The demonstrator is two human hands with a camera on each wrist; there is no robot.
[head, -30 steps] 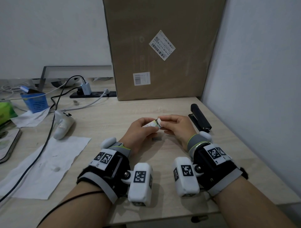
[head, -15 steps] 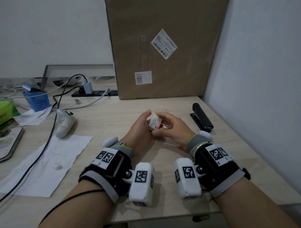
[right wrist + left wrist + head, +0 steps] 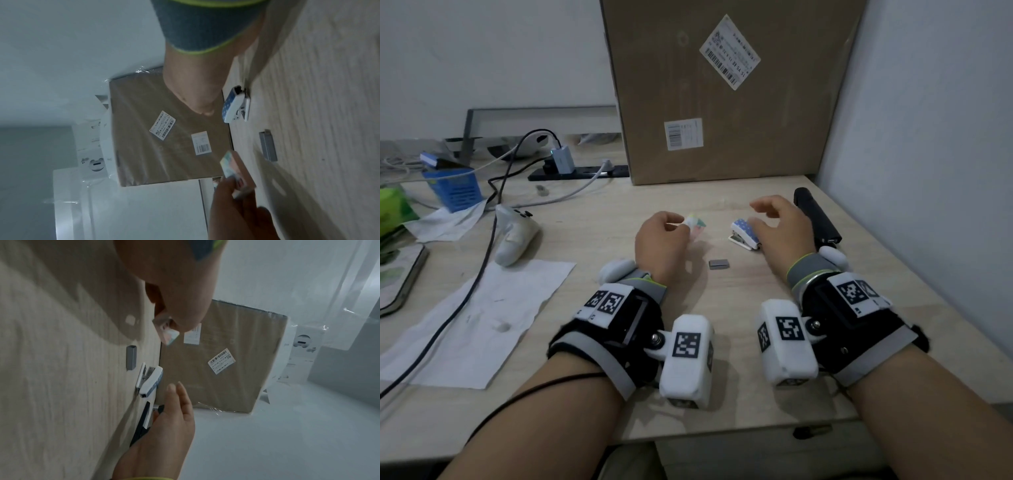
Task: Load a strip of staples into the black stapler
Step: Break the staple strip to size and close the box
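The black stapler (image 3: 816,219) lies closed on the desk by the right wall, partly hidden behind my right hand (image 3: 763,212). That hand hovers open just left of it, holding nothing. A grey staple strip (image 3: 719,263) lies loose on the desk between my wrists, also seen as the staple strip (image 3: 131,358) and staple strip (image 3: 268,146). My left hand (image 3: 681,228) pinches a small colourful staple box (image 3: 697,224) just above the desk. In the left wrist view the black stapler (image 3: 144,421) sits under the right hand's straight fingers (image 3: 176,391).
A small white-and-blue stapler (image 3: 744,234) lies beside my right hand. A big cardboard box (image 3: 722,92) leans on the wall behind. At left are a sheet of paper (image 3: 482,315), a white controller (image 3: 515,240), cables and a blue basket (image 3: 455,190).
My hands have parted. The right hand let go of the staple box and moved right, towards the black stapler. The left hand kept the box. The small stapler now shows.
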